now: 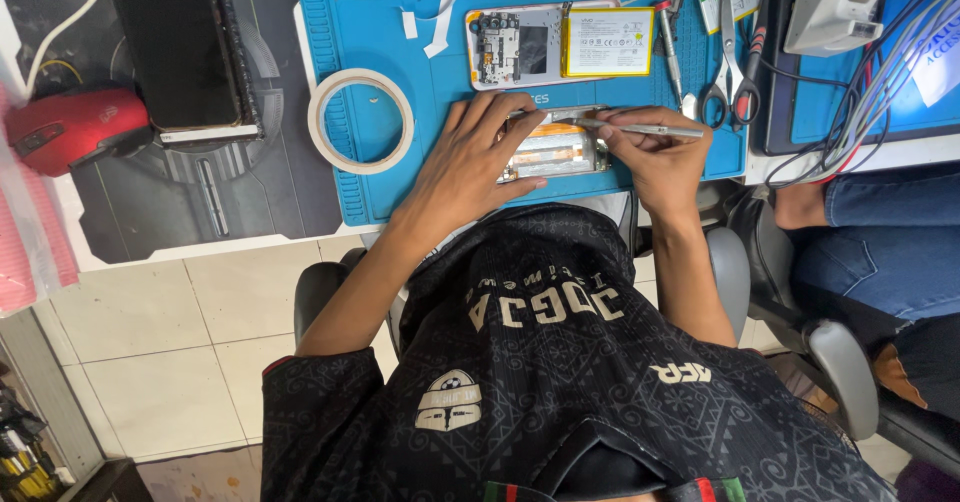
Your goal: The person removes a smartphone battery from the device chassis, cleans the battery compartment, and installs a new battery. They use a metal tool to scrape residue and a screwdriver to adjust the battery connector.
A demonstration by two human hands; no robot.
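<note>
**Two hands on an opened phone at the near edge of the blue mat**

The opened phone lies flat at the near edge of the blue work mat, just in front of my chest, its orange and silver insides facing up. My left hand rests on its left end, fingers spread and curved over the frame, the fingertips pressing along the top edge and the thumb tucked against the near side. My right hand sits at the phone's right end, fingers pressed together in a pinch on a thin metal tool. The tool lies nearly level, its tip pointing left across the phone's upper edge.

Just beyond the phone, farther up the mat, lies a second opened phone with its circuit board showing and a yellow-rimmed battery on its right half. To the right of that stand a small screwdriver and a pair of scissors near the mat's right edge. A roll of pale tape lies on the left part of the mat, well apart from my left hand. Off the mat to the left sit a black flat box and a red mouse. At the far right, another person's leg in jeans shows beside a bundle of cables.
</note>
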